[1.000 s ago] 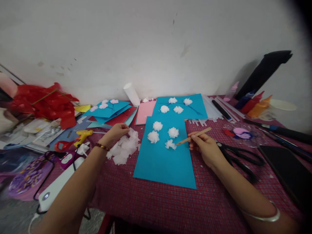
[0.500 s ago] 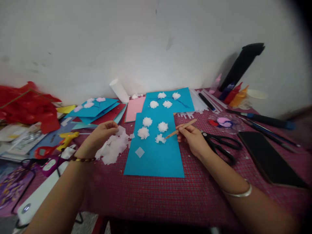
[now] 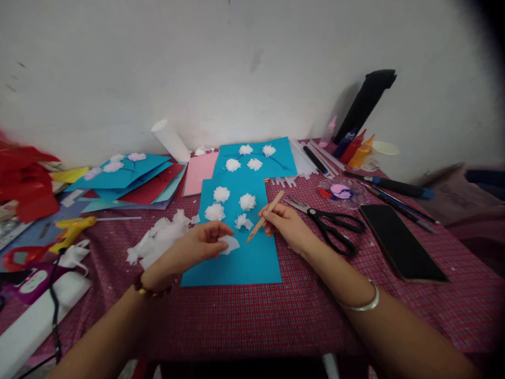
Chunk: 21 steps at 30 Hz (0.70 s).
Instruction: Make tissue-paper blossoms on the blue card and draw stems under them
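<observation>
A red checked cloth (image 3: 276,321) covers the table under both hands. A blue card (image 3: 236,263) lies on it beneath the hands, with four white puffs (image 3: 247,201) glued on just beyond the fingertips. Tissue scraps (image 3: 158,239) are heaped just left of the left hand. Black scissors (image 3: 331,223) lie just right of the right hand, and a phone (image 3: 398,242) farther right. The left hand (image 3: 201,245) pinches a small white tissue piece (image 3: 229,243) between thumb and fingers, over the card. The right hand (image 3: 286,226) is closed around a wooden stick (image 3: 265,216), its tip slanting down towards the tissue piece, close to it but apart.
</observation>
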{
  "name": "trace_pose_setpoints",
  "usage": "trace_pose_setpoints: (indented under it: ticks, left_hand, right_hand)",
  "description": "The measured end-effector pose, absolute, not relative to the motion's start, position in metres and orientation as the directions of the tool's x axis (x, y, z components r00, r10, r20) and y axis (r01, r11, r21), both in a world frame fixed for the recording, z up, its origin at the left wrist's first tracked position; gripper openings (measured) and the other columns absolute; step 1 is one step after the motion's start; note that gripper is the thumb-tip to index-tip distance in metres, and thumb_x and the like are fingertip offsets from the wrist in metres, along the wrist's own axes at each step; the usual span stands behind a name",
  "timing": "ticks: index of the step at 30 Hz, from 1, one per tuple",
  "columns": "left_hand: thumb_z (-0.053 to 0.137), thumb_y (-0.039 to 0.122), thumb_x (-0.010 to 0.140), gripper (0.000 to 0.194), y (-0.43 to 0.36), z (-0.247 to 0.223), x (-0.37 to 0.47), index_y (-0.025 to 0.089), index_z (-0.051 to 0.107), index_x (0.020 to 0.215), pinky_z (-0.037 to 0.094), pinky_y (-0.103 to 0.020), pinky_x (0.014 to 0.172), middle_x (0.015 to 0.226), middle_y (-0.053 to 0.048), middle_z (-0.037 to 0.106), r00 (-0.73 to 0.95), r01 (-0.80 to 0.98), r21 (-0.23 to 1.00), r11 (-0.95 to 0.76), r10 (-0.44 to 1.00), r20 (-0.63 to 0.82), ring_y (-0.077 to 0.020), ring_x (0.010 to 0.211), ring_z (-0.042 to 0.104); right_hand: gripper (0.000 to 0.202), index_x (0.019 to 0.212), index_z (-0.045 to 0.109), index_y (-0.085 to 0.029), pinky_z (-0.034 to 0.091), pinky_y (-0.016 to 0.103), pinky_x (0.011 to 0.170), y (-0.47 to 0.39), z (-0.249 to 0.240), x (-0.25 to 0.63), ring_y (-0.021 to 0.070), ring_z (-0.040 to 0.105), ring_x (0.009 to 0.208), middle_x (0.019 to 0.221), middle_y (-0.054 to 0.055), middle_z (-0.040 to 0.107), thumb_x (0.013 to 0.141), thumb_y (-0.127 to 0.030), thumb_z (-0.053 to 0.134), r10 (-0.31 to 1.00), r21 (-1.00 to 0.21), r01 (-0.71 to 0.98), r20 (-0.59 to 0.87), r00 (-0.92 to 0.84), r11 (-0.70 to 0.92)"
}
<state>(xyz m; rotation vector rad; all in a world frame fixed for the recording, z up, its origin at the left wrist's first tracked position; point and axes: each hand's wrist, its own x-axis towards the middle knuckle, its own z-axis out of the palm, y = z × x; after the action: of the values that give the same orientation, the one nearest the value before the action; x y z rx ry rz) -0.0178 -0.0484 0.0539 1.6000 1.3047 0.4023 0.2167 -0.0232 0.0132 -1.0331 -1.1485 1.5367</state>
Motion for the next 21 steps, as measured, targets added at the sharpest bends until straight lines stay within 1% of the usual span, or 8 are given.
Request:
trace_pose_setpoints:
  ticks: [3,5,7,9,12,14,18,21]
  left_hand:
    - [0.055,0.028,0.073,0.017,-0.049,0.05,-0.022,0.019,0.065,0.084,0.033,-0.025,0.052,0.061,0.001,0.054,0.327,0.769,0.63,-0.107,0.913,-0.244,-0.0135,0.056,0.047]
    - [0.053,0.03,0.076,0.016,-0.048,0.049,-0.03,0.019,0.064,0.079,0.032,-0.026,0.053,0.06,0.001,0.053,0.28,0.821,0.555,-0.132,0.941,-0.19,-0.0141,0.055,0.047]
    - [0.051,0.034,0.077,0.019,-0.047,0.049,-0.037,0.018,0.06,0.073,0.031,-0.025,0.052,0.06,0.001,0.051,0.269,0.801,0.589,-0.107,0.944,-0.194,-0.0137,0.056,0.046]
    - [0.052,0.038,0.078,0.022,-0.049,0.049,-0.041,0.018,0.058,0.07,0.031,-0.024,0.052,0.06,0.002,0.049,0.28,0.738,0.673,-0.045,0.928,-0.245,-0.0125,0.055,0.044]
    - [0.054,0.043,0.078,0.026,-0.056,0.047,-0.041,0.018,0.057,0.075,0.028,-0.023,0.047,0.058,0.005,0.045,0.31,0.649,0.749,0.13,0.854,-0.417,-0.0101,0.049,0.038]
    - [0.056,0.043,0.076,0.027,-0.06,0.044,-0.041,0.018,0.06,0.084,0.027,-0.023,0.045,0.056,0.006,0.043,0.32,0.64,0.748,0.172,0.826,-0.464,-0.0099,0.047,0.037]
    - [0.054,0.041,0.078,0.041,-0.062,0.042,-0.048,0.017,0.056,0.111,0.03,-0.023,0.047,0.059,0.006,0.043,0.32,0.647,0.755,0.106,0.861,-0.395,-0.0114,0.051,0.041]
    - [0.053,0.037,0.077,0.041,-0.062,0.038,-0.055,0.017,0.055,0.113,0.035,-0.023,0.05,0.064,0.005,0.046,0.343,0.618,0.781,0.087,0.864,-0.368,-0.0117,0.055,0.045]
  right_hand:
    - [0.016,0.077,0.062,-0.018,0.043,0.023,0.048,-0.026,0.014,0.215,0.0086,0.052,0.047,0.06,-0.002,0.06,0.075,-0.033,0.063,0.964,-0.979,-0.146,-0.1,-0.247,-0.139]
    - [0.015,0.079,0.062,-0.018,0.044,0.023,0.049,-0.029,0.014,0.213,0.009,0.053,0.048,0.062,-0.002,0.06,0.076,-0.033,0.062,0.963,-0.98,-0.145,-0.096,-0.253,-0.136]
    - [0.017,0.082,0.063,-0.018,0.045,0.023,0.049,-0.031,0.013,0.21,0.0093,0.054,0.049,0.062,-0.002,0.06,0.078,-0.034,0.062,0.96,-0.982,-0.15,-0.068,-0.27,-0.112]
    - [0.02,0.085,0.065,-0.017,0.046,0.023,0.05,-0.035,0.013,0.207,0.0092,0.054,0.05,0.064,-0.002,0.061,0.078,-0.036,0.063,0.955,-0.987,-0.149,-0.022,-0.296,-0.068]
    - [0.022,0.085,0.067,-0.017,0.047,0.023,0.05,-0.039,0.014,0.203,0.009,0.055,0.051,0.067,-0.001,0.062,0.079,-0.038,0.064,0.944,-0.991,-0.133,0.026,-0.33,-0.019]
    - [0.022,0.086,0.067,-0.017,0.047,0.023,0.051,-0.041,0.014,0.201,0.0092,0.055,0.052,0.066,-0.001,0.062,0.079,-0.038,0.064,0.942,-0.992,-0.129,0.035,-0.335,-0.009]
    - [0.022,0.085,0.068,-0.017,0.047,0.023,0.051,-0.043,0.012,0.199,0.0088,0.055,0.052,0.069,0.0,0.062,0.08,-0.038,0.063,0.94,-0.994,-0.113,0.051,-0.338,0.013]
    - [0.021,0.085,0.068,-0.018,0.047,0.023,0.051,-0.046,0.009,0.195,0.0087,0.055,0.053,0.077,0.002,0.065,0.081,-0.038,0.062,0.924,-0.995,-0.093,0.073,-0.374,0.041]
